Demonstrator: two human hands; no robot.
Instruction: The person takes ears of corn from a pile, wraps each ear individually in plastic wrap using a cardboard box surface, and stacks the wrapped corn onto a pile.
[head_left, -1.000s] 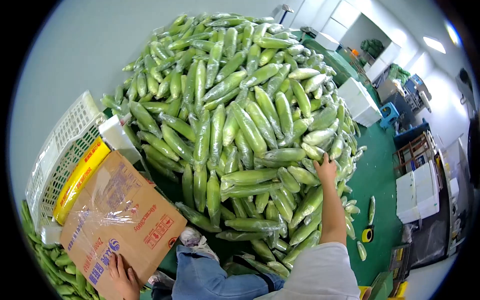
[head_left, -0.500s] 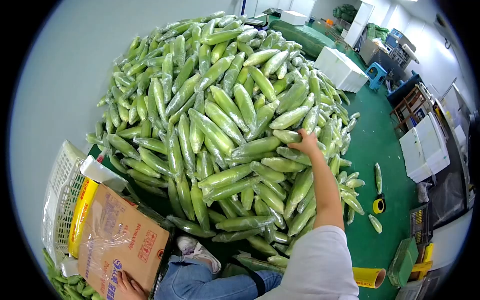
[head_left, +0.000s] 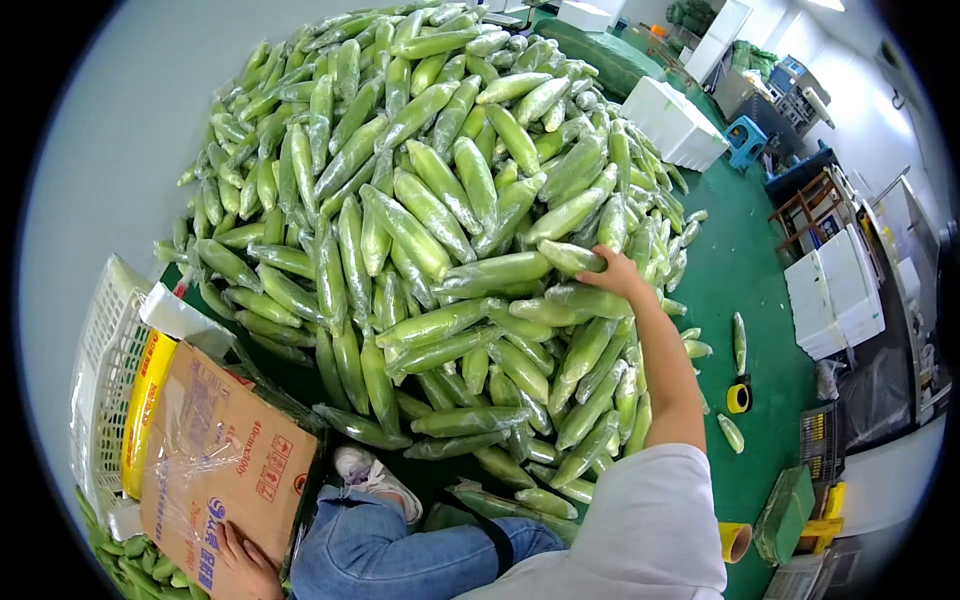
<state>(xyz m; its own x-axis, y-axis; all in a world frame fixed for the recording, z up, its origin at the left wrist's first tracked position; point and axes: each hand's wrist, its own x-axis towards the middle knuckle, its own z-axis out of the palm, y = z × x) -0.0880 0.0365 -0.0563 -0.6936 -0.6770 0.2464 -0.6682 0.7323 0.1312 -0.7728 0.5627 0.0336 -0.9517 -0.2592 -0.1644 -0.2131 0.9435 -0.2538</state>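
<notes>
Husked-on ears of corn in clear plastic wrap make up a large pile [head_left: 430, 210] in front of me. On its right side, my right hand [head_left: 617, 273] has its thumb and fingers closed around the right end of one wrapped ear of corn [head_left: 568, 257], which still lies among the others. My left hand [head_left: 243, 562] rests with outstretched fingers on a brown cardboard box [head_left: 225, 450] at lower left. Clear film covers part of that box.
A white plastic basket [head_left: 95, 380] and a yellow roll [head_left: 148, 410] stand beside the box. Loose ears and a yellow tape roll [head_left: 739, 397] lie on the green floor [head_left: 735, 260]. White foam boxes [head_left: 835, 295] and a blue stool [head_left: 744, 142] are to the right.
The view has shifted, so the pile appears higher and further left. My right hand has closed on the ear's end and drawn it slightly right. My left hand stays on the box.
</notes>
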